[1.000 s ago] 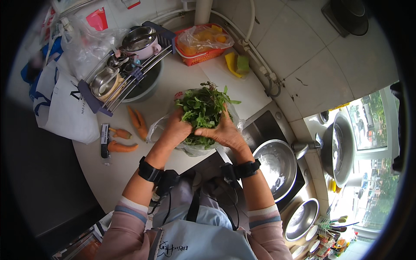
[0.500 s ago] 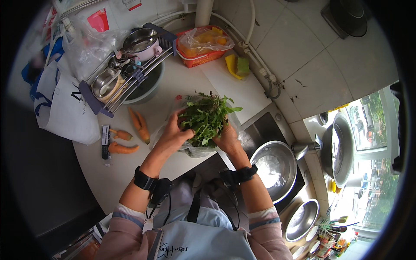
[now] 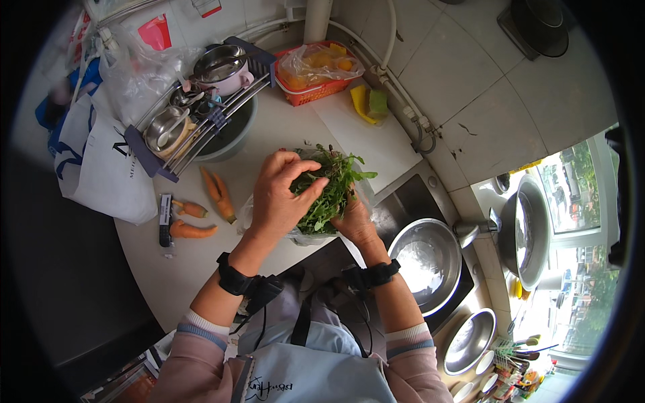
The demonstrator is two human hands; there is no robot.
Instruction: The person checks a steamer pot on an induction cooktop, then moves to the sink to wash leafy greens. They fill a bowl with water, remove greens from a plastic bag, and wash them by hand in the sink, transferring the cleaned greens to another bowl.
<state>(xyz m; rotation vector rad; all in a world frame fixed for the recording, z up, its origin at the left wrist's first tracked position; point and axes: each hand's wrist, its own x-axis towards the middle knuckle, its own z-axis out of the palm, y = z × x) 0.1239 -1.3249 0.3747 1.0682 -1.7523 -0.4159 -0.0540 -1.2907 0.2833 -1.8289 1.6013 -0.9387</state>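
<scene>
A bunch of leafy greens sits in a thin clear plastic bag on the counter in front of me. My right hand grips the bunch low on its right side, its fingertips partly hidden by leaves. My left hand is raised over the left part of the greens. Its thumb and index finger are apart, with nothing visible between them. To the left of that hand lie several orange carrots, beside a small black and white item whose kind I cannot make out.
Behind stand a rack with pots over a grey basin, and a red basket of bagged orange fruit. A yellow and green cloth lies beyond. Right is a sink with a metal bowl under the faucet.
My left hand has let go of the left side of the greens and risen over them, its fingers spreading. The right hand stays on the bunch, almost in place.
</scene>
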